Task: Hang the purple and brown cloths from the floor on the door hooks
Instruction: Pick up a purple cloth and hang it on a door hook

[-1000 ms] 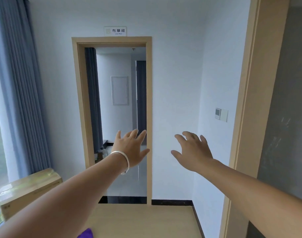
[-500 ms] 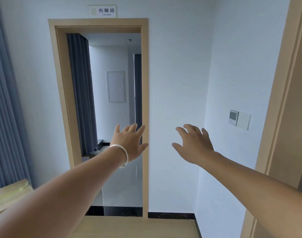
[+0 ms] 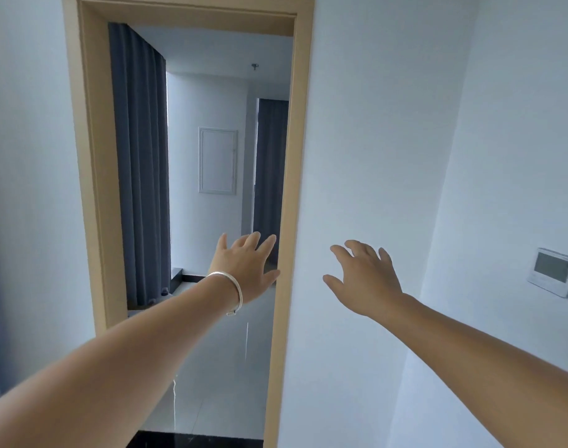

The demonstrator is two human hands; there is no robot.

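Head view, left hand (image 3: 247,270) and right hand (image 3: 365,279) raised, fingers spread, holding nothing, before door frame (image 3: 290,189)

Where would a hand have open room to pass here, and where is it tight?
The doorway between the tan door frame sides is open; the left hand is raised before it. A clear gap separates it from the right hand. The white wall is bare up to the wall panel. Nothing looks crowded.

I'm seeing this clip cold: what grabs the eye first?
Two bare hands reach forward, fingers spread and empty: the left hand, with a silver bangle at its wrist, and the right hand. Behind them, a wooden door frame opens onto a room with dark curtains.
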